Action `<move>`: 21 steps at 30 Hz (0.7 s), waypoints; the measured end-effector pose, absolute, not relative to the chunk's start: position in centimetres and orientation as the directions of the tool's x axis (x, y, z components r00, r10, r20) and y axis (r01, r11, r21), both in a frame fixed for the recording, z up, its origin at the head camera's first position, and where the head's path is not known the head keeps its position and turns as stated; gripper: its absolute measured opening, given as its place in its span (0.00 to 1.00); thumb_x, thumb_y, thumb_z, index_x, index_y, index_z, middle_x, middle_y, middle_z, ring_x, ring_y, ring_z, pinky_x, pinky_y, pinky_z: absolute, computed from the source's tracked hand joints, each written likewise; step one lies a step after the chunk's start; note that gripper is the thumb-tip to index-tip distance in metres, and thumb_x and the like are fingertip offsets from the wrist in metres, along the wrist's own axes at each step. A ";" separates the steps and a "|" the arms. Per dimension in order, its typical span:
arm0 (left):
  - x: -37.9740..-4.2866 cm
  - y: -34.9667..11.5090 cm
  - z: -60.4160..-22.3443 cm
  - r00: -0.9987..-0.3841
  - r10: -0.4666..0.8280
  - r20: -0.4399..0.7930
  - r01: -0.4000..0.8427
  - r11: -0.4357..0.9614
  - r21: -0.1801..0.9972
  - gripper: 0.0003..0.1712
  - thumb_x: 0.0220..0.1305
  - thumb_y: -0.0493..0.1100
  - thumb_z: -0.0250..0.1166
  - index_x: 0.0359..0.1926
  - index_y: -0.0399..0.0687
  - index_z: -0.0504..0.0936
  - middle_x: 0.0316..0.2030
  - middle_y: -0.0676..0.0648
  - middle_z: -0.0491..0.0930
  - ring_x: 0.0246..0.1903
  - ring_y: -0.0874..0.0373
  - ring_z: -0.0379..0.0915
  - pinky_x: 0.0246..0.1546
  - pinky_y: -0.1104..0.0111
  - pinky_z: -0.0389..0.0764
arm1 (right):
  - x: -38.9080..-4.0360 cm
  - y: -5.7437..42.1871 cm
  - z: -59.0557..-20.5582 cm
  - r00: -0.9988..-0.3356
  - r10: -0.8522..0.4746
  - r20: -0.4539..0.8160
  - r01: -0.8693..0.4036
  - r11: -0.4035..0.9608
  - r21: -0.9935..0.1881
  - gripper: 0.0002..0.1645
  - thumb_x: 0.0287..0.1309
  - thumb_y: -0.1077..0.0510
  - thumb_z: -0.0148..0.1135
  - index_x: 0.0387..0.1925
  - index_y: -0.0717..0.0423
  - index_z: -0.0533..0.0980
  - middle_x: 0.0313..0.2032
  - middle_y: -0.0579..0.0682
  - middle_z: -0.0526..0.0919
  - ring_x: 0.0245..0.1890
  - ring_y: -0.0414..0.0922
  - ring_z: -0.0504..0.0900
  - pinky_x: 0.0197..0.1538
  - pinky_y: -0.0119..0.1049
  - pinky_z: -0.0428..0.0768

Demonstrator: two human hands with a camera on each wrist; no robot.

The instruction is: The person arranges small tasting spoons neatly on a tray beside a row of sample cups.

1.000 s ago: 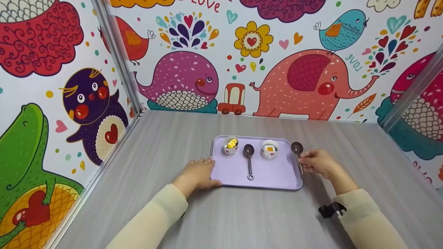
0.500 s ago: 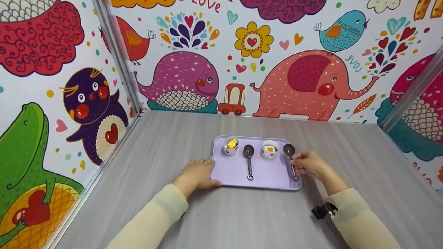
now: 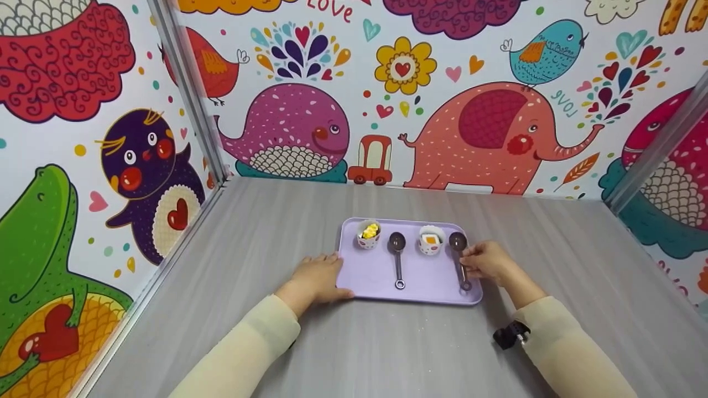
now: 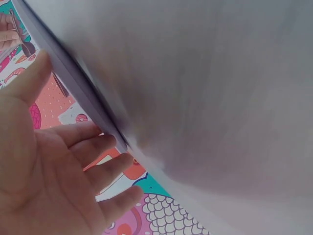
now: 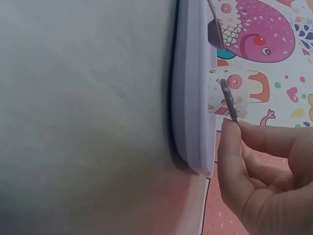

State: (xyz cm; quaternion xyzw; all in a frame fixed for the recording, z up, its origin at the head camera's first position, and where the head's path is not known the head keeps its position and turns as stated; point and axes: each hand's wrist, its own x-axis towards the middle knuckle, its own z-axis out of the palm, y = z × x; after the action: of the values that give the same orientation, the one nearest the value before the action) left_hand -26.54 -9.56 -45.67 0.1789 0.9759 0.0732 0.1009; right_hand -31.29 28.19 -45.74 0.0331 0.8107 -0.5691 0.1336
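Note:
A lilac tray [image 3: 365, 279] lies on the table, with a dark measuring spoon [image 3: 398, 262] lying on it between two small patterned paper cups. The left cup [image 3: 368, 244] holds something yellow; the right cup [image 3: 429, 249] holds a white and orange piece. At the tray's left edge my left hand [image 3: 317, 278] rests with fingers spread, thumb near the front corner. My right hand [image 3: 489, 261] pinches the handle of a second dark measuring spoon [image 3: 458, 241] between thumb and fingertips, over the tray's right end. Its handle [image 5: 228, 97] sticks up past the fingertips in the right wrist view.
The grey wood-grain table [image 3: 265, 221] surrounds the tray. White panels with cartoon animals [image 3: 298, 130] stand at the back and sides, joined by metal corner posts [image 3: 188, 88]. A black device [image 3: 511, 334] sits at the right cuff.
My right hand has moved left, carrying its measuring spoon from beyond the tray's right edge to over the tray beside the right cup. The left hand stays in place.

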 end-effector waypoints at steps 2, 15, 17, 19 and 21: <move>-26.5 -9.6 -45.7 -0.916 0.364 -0.171 0.335 0.926 0.176 0.51 0.62 0.67 0.65 0.73 0.36 0.64 0.72 0.39 0.63 0.71 0.40 0.58 0.70 0.45 0.57 | -31.4 28.1 -45.8 -0.964 -0.092 -0.251 0.200 0.373 -0.906 0.02 0.63 0.73 0.60 0.35 0.69 0.74 0.27 0.49 0.77 0.24 0.40 0.80 0.30 0.33 0.85; -26.4 -9.6 -45.5 -0.914 0.363 -0.180 0.330 0.924 0.191 0.51 0.62 0.67 0.64 0.73 0.37 0.63 0.73 0.39 0.62 0.72 0.40 0.57 0.71 0.45 0.56 | -31.6 27.4 -46.4 -0.977 -0.063 -0.203 0.152 0.456 -0.877 0.04 0.59 0.76 0.59 0.35 0.74 0.72 0.25 0.51 0.76 0.23 0.41 0.79 0.30 0.35 0.86; -26.4 -9.6 -45.5 -0.914 0.366 -0.174 0.333 0.923 0.190 0.51 0.62 0.67 0.64 0.73 0.37 0.64 0.73 0.39 0.63 0.71 0.40 0.58 0.71 0.45 0.56 | -31.6 27.3 -46.5 -0.979 -0.054 -0.195 0.146 0.481 -0.864 0.04 0.59 0.76 0.59 0.35 0.75 0.72 0.26 0.52 0.75 0.23 0.41 0.79 0.30 0.35 0.86; -26.4 -9.6 -45.5 -0.915 0.368 -0.166 0.337 0.922 0.188 0.51 0.61 0.67 0.65 0.73 0.37 0.65 0.72 0.39 0.64 0.71 0.40 0.59 0.70 0.45 0.57 | -31.6 27.1 -46.5 -0.981 -0.046 -0.188 0.139 0.507 -0.851 0.05 0.58 0.76 0.59 0.36 0.76 0.72 0.26 0.52 0.75 0.23 0.41 0.79 0.30 0.34 0.86; -26.4 -9.6 -45.5 -0.915 0.370 -0.159 0.340 0.922 0.187 0.51 0.61 0.67 0.65 0.72 0.36 0.65 0.72 0.39 0.64 0.71 0.40 0.59 0.70 0.45 0.58 | -31.6 27.1 -46.4 -0.983 -0.046 -0.179 0.128 0.529 -0.839 0.05 0.58 0.77 0.59 0.36 0.78 0.72 0.26 0.52 0.76 0.22 0.41 0.80 0.29 0.34 0.86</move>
State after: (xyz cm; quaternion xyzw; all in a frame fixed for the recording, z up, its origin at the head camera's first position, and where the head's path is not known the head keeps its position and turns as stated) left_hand -26.37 -9.65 -45.52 0.1821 0.9755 0.0780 0.0962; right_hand -31.64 27.06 -46.45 0.0235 0.8696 -0.4850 0.0898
